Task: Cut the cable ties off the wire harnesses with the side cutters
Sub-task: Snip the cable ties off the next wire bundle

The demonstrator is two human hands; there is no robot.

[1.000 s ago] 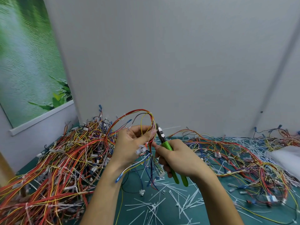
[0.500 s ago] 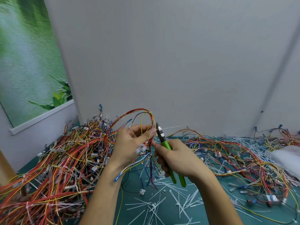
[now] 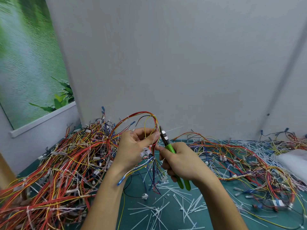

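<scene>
Though set against the views from a second back, shows next to nothing new: left hand and right hand in much the same place, side cutters with at most a slight shift at the handle ends. Means, by best judgement, no snip made in that span; still lining up on a tie.

Left hand curled round one wire harness, thumb and fingers pinching the bundle just under a red and yellow loop arching above the knuckles, loose ends and about three white plugs hanging below the palm. Right hand wrapped round the green handles, nose of the cutters pointing up, touching or just beside the bundle by the left thumb. Cannot tell blades parted or closed, nor the exact tie aimed at: too small, partly hidden.

Counted: two hands; one pair of side cutters; one harness in hand; two masses of harnesses on the desk, a big heap to the left and a flatter spread to the right, singles beyond counting. Cut ties strewn white over the near desk, far too many to number; plenty done, plenty left, at a guess. Also one pale bag or cloth at the right edge and one green poster on the left wall
</scene>
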